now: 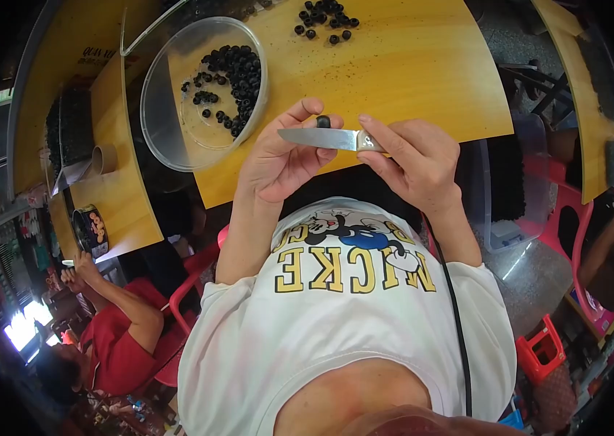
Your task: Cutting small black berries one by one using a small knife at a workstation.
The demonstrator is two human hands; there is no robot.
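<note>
My right hand (pixel 417 158) is closed round the pale handle of a small knife (pixel 321 139), its blade pointing left across the fingers of my other hand. Just above the blade's upper edge, my left hand (pixel 276 161) pinches a small round black rubber piece (pixel 323 121). The blade hides part of that piece and some of the left fingers. Both hands are over the near edge of the yellow table (pixel 409 62). Left of them stands a clear round plastic tub (pixel 167 131) holding many similar black pieces (pixel 238 76).
More loose black pieces (pixel 327 16) and dark crumbs lie at the table's far side. A clear bin (pixel 514 234) of dark material is at the right, near a red stool (pixel 542 350). At left, a co-worker in a red shirt (pixel 122 334) sits by another table.
</note>
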